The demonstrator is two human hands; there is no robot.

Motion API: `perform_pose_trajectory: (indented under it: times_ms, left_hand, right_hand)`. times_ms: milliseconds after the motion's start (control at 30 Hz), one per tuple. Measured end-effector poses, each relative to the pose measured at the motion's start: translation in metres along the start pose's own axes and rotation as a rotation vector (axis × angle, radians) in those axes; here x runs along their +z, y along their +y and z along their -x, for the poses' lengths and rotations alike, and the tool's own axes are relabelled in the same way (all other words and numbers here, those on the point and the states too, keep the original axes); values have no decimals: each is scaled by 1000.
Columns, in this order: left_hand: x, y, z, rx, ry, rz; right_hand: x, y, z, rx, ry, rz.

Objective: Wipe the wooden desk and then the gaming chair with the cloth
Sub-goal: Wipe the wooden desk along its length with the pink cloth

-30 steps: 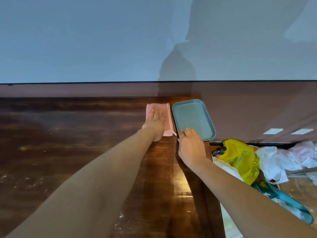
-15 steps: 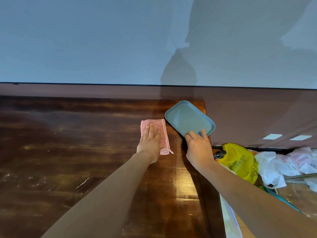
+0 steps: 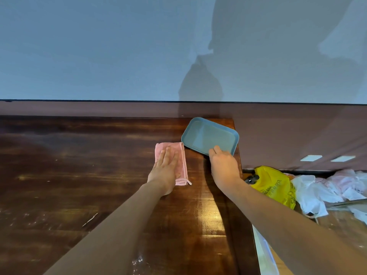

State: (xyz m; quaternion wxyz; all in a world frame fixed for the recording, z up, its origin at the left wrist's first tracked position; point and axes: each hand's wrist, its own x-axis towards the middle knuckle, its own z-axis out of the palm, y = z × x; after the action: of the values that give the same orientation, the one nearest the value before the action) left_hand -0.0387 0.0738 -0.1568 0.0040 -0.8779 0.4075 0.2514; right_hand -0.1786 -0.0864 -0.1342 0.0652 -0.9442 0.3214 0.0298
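Left grip lay spread flat, fingers straight, pressing the folded pink cloth onto the wooden worktop near its far right corner. Right grip pinched the near rim of the blue tray. Soft, light and limp, the cloth would likely bunch unless driven under a flat palm.
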Motion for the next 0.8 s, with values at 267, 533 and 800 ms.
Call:
perform_pose_trajectory:
  times_ms: [267,533,800]
  left_hand:
    - [1,-2,-1,-4,-30,4]
    - [-14,-10,-14,12,-75,-32]
    - [-59,-17,-60,-4,-65,-58]
  right_hand:
    - [-12,26,-38,42,22,47]
    - [8,-28,41,13,120,-160]
    - [-4,-57,28,106,-193,-79]
